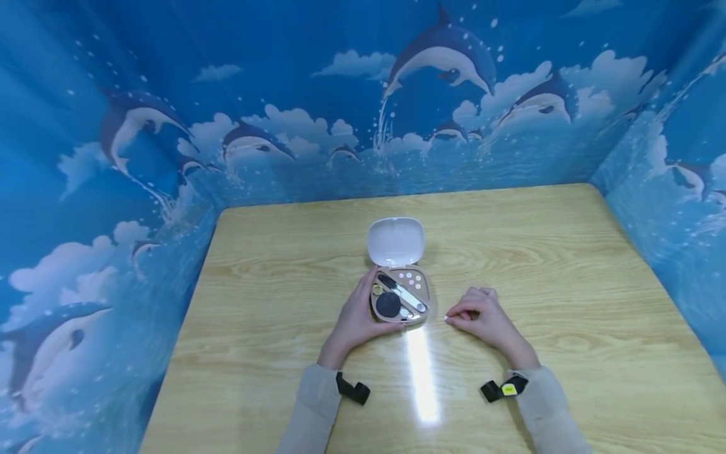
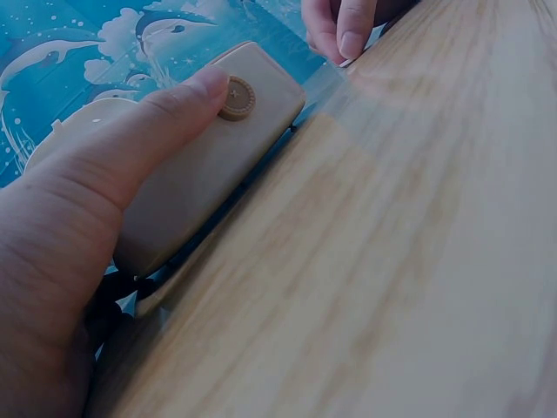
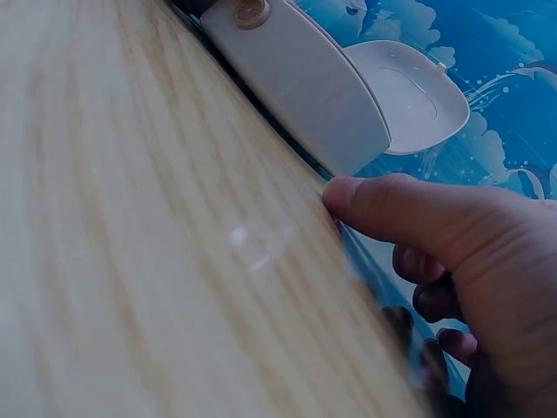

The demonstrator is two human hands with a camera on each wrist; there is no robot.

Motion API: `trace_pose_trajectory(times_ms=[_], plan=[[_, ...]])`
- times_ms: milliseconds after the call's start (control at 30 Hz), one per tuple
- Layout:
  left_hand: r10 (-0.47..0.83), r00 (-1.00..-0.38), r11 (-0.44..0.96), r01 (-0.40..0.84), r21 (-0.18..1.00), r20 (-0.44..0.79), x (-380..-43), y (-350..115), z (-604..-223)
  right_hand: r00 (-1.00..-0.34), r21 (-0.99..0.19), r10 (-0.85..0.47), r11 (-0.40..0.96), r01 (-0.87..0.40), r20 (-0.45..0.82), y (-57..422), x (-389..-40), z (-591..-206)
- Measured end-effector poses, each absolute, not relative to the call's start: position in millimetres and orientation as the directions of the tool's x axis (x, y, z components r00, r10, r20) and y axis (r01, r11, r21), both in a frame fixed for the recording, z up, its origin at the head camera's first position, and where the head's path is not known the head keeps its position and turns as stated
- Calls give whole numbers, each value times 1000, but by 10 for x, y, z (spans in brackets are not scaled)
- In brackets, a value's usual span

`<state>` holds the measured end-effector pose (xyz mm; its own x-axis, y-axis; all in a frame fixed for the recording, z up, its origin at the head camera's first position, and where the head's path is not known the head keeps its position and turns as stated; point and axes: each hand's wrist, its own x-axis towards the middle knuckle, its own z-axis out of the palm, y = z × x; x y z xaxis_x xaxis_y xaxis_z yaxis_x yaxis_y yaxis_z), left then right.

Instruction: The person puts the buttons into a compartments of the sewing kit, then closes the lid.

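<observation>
In the head view, a small case (image 1: 424,294) stands on the table with its white lid (image 1: 396,242) raised. Its tan tray holds a black round piece (image 1: 388,304), a slim white tool (image 1: 405,294) with a black end, and several small white buttons (image 1: 410,276). My left hand (image 1: 358,313) grips the case from the left, its thumb on the front near a round brown clasp (image 2: 238,98). Just right of the case, my right hand (image 1: 481,317) pinches a tiny white piece (image 1: 446,318) low over the table; its kind is too small to tell.
The wood-grain table (image 1: 272,302) carries a bright light reflection in front of the case. Blue curtains (image 1: 317,94) printed with dolphins hang behind it and at both sides. Each wrist wears a black camera band (image 1: 353,389).
</observation>
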<state>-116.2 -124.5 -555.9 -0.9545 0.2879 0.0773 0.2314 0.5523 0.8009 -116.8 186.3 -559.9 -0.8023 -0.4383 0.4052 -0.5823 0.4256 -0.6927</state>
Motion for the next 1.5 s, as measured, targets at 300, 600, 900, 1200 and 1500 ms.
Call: trace_pose_trajectory(times_ms=[300,600,900,1200,1500], plan=[[293,-952,546,238,804,83,-1170,-1232,-5573,-806,-694,-421,425,-580,416,1870,-1174,-5588],[288,-954,544,239,804,89,-1169,-1238,-5564,-842,-712,-365,455,-534,397,1864,-1215,-5522],[287,-954,537,237,809,88,-1157,-1241,-5551,-870,-737,-295,464,-491,394,1851,-1330,-5441],[280,-957,545,223,808,76,-1156,-1247,-5548,-879,-753,-272,454,-476,392,1727,-1456,-5316],[297,-951,544,247,802,91,-1176,-1238,-5557,-856,-756,-317,408,-512,409,1534,-1543,-5229]])
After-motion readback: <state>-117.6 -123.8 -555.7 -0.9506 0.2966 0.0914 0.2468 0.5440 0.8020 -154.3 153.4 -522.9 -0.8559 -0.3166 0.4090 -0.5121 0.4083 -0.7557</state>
